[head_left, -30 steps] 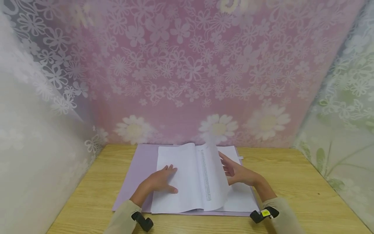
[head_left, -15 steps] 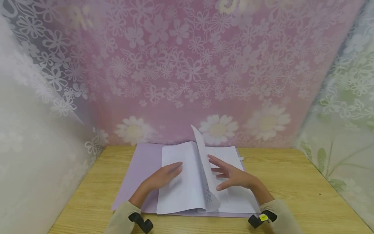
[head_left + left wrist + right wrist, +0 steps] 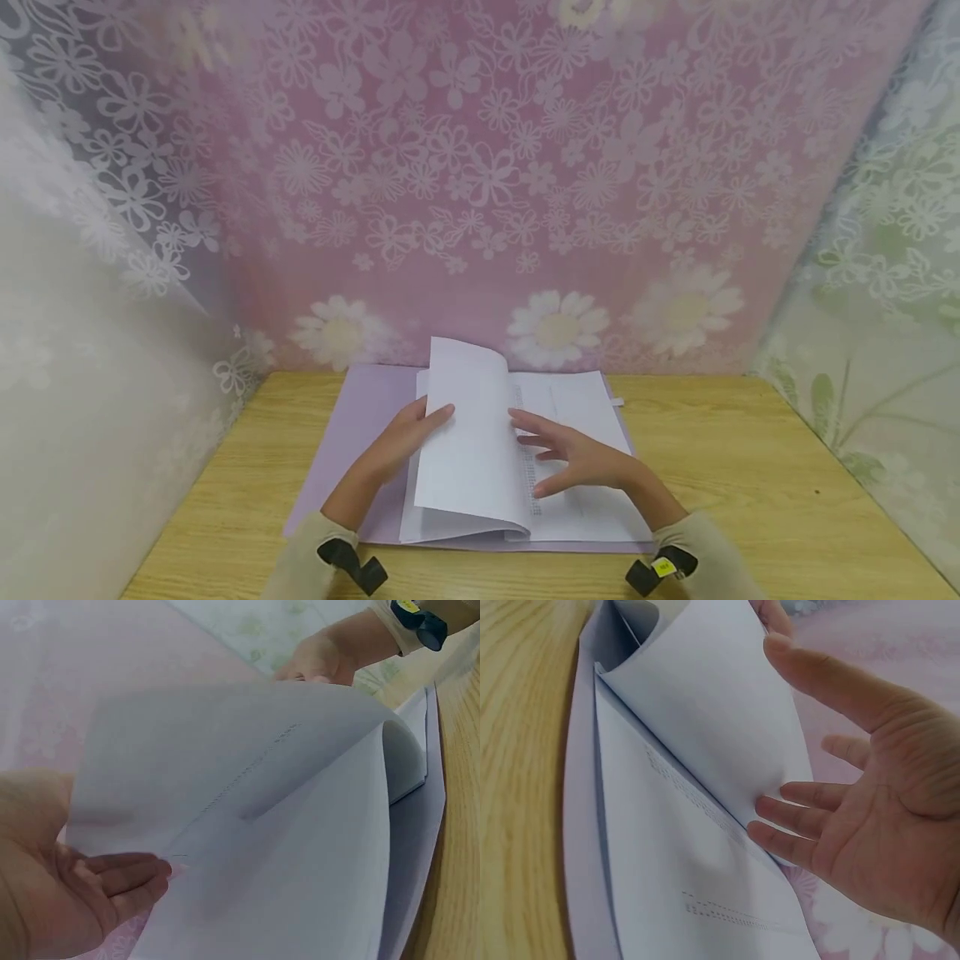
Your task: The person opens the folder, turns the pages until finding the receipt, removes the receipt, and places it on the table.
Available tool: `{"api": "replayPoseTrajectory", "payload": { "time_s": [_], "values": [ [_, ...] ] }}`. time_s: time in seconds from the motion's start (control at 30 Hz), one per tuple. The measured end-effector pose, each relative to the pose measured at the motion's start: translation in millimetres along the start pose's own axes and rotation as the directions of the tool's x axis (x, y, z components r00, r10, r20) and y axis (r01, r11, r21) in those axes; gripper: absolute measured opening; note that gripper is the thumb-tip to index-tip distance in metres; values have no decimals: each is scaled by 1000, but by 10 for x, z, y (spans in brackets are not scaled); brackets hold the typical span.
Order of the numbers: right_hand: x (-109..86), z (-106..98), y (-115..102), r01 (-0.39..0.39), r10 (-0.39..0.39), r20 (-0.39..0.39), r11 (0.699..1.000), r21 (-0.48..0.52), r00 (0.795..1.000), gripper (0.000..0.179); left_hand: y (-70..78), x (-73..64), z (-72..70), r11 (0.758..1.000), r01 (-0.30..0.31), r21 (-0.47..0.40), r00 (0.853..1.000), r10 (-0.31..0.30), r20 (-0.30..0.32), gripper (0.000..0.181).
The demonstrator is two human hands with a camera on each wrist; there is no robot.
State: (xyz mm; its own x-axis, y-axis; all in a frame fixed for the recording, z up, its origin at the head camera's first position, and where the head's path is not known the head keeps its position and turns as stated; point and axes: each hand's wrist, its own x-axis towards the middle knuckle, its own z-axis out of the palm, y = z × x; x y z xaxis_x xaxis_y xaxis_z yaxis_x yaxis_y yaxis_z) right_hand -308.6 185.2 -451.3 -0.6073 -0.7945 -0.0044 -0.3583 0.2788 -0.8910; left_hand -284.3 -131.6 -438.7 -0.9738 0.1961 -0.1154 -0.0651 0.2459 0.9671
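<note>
A light purple folder (image 3: pixel 372 408) lies open with a stack of white printed sheets in it. One page (image 3: pixel 468 433) stands raised and curves over to the left. My left hand (image 3: pixel 393 442) holds that page at its left edge, thumb on the upper face and fingers behind. From the left wrist, a line of small print shows on the page's underside (image 3: pixel 187 750). My right hand (image 3: pixel 581 458) hovers with spread fingers over the right-hand sheets (image 3: pixel 600 508), fingertips near the page's fold. Rows of small print run down the sheet (image 3: pixel 697 855) beneath it.
The folder rests on a wood-grain table (image 3: pixel 750 467). A flowered pink backdrop (image 3: pixel 480 208) rises right behind it, with pale floral sheets on both sides. A small white tab (image 3: pixel 617 402) sticks out at the folder's right edge.
The page has turned from right to left over the fold. My left hand, earlier resting on the left sheets, now holds its edge. My right hand has followed leftward and is off the page.
</note>
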Motion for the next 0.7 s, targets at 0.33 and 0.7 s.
{"api": "replayPoseTrajectory", "payload": {
  "time_s": [0.33,0.7],
  "values": [
    [61,185,-27,-8,-6,-71,980,-198,997,94,-9,-17,-116,969,-70,238,985,104,-134,80],
    [98,300,-29,-22,-18,-123,948,-318,992,83,-30,-20,-162,876,58,479,989,16,-147,100]
  ]
}}
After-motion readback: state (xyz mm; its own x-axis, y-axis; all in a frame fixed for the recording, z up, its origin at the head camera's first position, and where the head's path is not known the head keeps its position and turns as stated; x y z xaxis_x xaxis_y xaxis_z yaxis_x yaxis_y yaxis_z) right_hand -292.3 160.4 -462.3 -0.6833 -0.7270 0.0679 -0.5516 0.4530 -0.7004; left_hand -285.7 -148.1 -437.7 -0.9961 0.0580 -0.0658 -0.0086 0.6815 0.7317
